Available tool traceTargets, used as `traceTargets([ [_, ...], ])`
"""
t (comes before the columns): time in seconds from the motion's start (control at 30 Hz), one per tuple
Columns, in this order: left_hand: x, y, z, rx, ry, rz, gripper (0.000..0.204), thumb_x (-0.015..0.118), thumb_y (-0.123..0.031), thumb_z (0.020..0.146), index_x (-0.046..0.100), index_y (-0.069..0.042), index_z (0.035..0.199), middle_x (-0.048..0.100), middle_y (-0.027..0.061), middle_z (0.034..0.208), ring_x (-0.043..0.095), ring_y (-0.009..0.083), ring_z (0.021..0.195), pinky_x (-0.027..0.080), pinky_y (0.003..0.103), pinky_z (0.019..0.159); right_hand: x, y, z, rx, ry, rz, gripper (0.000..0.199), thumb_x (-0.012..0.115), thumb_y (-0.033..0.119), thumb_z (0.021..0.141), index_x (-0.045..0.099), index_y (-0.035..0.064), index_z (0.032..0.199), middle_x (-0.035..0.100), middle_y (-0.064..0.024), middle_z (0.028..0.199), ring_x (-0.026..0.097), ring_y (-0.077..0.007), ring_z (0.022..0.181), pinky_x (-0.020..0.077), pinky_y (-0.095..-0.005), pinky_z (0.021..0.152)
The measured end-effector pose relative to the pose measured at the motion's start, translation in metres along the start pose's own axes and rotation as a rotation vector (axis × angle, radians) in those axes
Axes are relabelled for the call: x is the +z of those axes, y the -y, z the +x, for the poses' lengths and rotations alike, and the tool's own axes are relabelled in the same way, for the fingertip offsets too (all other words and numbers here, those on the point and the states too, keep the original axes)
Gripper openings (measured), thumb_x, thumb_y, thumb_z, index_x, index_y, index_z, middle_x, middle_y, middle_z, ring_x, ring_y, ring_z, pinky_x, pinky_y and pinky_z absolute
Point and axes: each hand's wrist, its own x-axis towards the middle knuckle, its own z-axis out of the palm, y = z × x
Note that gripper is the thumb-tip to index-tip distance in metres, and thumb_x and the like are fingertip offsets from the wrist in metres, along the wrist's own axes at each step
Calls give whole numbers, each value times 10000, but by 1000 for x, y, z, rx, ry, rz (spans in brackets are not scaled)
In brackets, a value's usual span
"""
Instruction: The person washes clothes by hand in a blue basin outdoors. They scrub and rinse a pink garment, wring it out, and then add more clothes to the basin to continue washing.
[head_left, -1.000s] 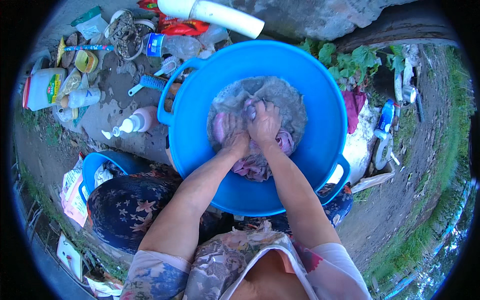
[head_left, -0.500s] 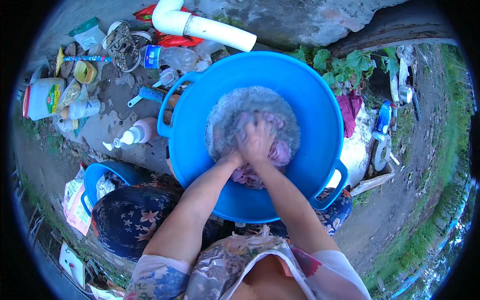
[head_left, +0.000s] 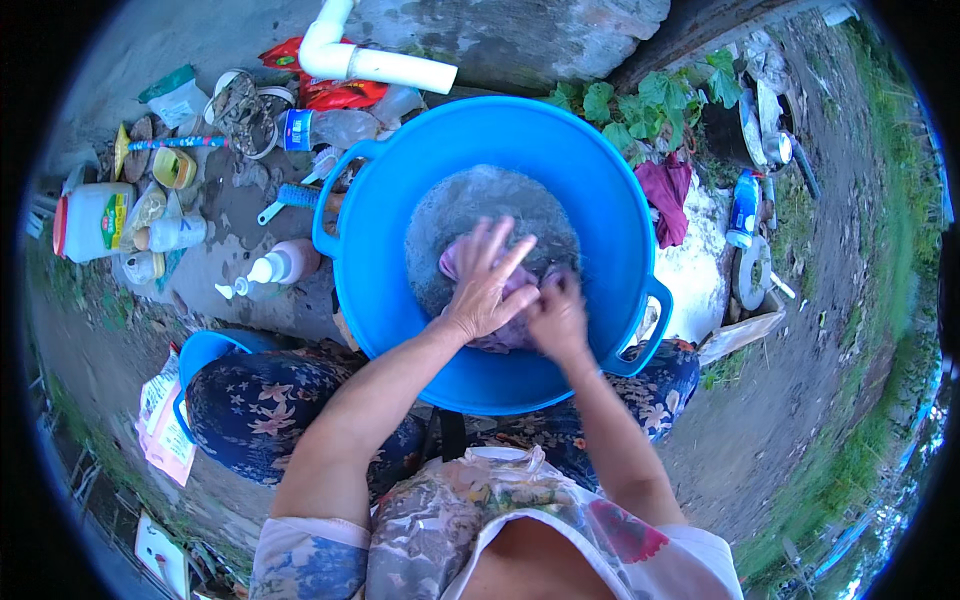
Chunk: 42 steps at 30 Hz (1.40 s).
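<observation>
A wide blue basin (head_left: 610,200) with side handles stands in front of me, holding cloudy, sudsy water (head_left: 480,190). Wet pinkish-purple cloth (head_left: 500,335) lies bunched in the water, partly hidden under my hands. Over the cloth, my left hand (head_left: 490,285) has its fingers spread and grips nothing. To its right, my right hand (head_left: 560,315) is curled at the cloth's edge and somewhat blurred. Its fingers look closed, but what is inside them is hidden.
Left of the basin are a pump bottle (head_left: 285,264), a blue brush (head_left: 298,195) and a white jug (head_left: 95,222). A white pipe (head_left: 400,70) hangs beyond. A smaller blue bucket (head_left: 205,350) stands by my left knee. Maroon cloth (head_left: 665,198) and a blue bottle (head_left: 743,210) are at right.
My hands were stacked together pressing on the cloth; now they are apart. The left has lifted and spread its fingers, and the right has moved right and nearer me. The view has shifted slightly.
</observation>
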Motion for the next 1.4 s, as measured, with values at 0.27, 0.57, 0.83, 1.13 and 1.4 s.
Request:
traceTargets([
  [0.27,44,55,-27,-287,-114,420,267,545,-323,857,630,-242,1097,413,89,1330,297,378,1258,237,564,995,65,21,26,-120,-84,-209,282,595,237,722,533,31,905,486,-205,1110,445,-411,1038,367,-563,831],
  [0.57,31,65,93,-655,393,297,316,490,-376,870,667,-114,863,618,114,856,541,294,934,384,474,831,36,-2,126,338,134,497,330,528,368,800,582,81,953,582,-195,961,552,-355,904,455,-427,784],
  [0.83,-5,-27,24,-114,-79,299,478,504,-425,857,501,-224,1290,363,112,1384,369,289,1242,239,551,970,39,18,26,133,-110,17,498,532,371,831,477,183,1289,299,-178,1399,237,-466,1285,260,-636,961],
  [1.13,49,77,-25,-511,-125,290,261,485,-273,890,593,-159,1098,482,197,1255,482,438,1058,409,505,870,80,24,60,-246,-187,-127,195,587,273,752,595,154,907,529,-112,1054,462,-326,1009,324,-530,872],
  [1.4,22,100,81,-604,304,416,306,494,-347,877,609,-64,853,643,145,821,610,367,786,453,511,650,72,10,167,114,242,-18,350,461,371,853,646,103,983,624,-232,941,571,-376,921,418,-462,807],
])
